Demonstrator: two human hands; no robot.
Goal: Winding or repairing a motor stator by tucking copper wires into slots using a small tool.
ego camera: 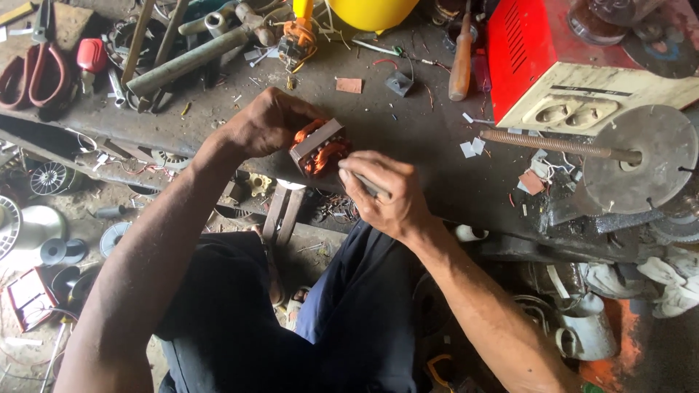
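Gripping the coil (319, 148) on the counter (408, 131), the left hand (266, 122) steadies it; right hand (384, 195), just beside, pinches a tool (370, 186).

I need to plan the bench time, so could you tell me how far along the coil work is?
Done: orange windings already sit in the coil block. In hand: the left hand steadies the block on the workbench while the right hand presses a thin tool against the windings. Left: the pictures cannot show how much remains.

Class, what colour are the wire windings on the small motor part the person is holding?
Orange, seen in the head view: the windings sit in a grey metal core, steadied by the left hand.
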